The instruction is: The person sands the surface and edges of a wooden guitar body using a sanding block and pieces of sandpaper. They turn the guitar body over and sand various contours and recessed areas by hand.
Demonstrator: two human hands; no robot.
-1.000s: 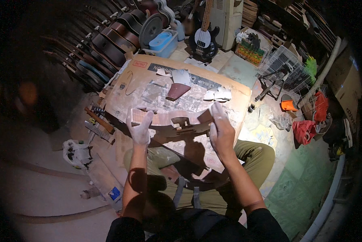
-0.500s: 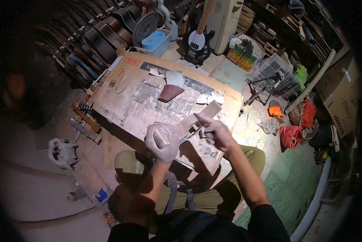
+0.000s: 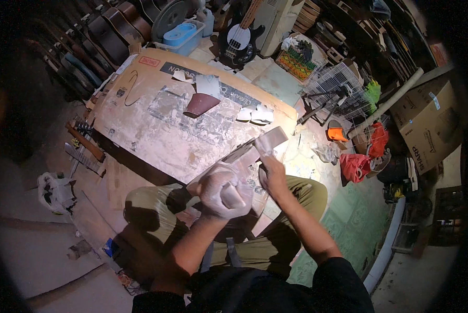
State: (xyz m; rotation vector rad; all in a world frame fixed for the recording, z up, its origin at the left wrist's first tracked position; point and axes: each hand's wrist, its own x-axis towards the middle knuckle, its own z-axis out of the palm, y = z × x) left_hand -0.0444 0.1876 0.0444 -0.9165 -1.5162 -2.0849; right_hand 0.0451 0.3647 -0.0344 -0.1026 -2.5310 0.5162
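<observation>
My left hand (image 3: 221,193), coated in pale dust, is closed around a dusty wooden piece that looks like a guitar neck (image 3: 234,197). Its long flat end (image 3: 277,136) reaches up and right over the near right part of the cardboard surface. At this flat end is my right hand (image 3: 272,169), fingers bent against the wood's edge and smeared by motion. What its fingers pinch is too blurred to make out. Beyond my hands lie a dark red sheet of sandpaper (image 3: 201,105) and several torn white-backed pieces (image 3: 256,114).
Dusty cardboard (image 3: 145,122) covers the work surface before my knees. Guitars stand in a row at the back left, near a clear bin (image 3: 187,44). A black bass guitar (image 3: 238,41) leans behind. To the right are a wire rack (image 3: 333,86), red bags (image 3: 355,166) and a large carton (image 3: 427,125).
The wooden piece has swung so that more of its length shows, and my left hand sits slightly nearer to me. My right hand has shifted along its flat end. The whole view has also shifted.
</observation>
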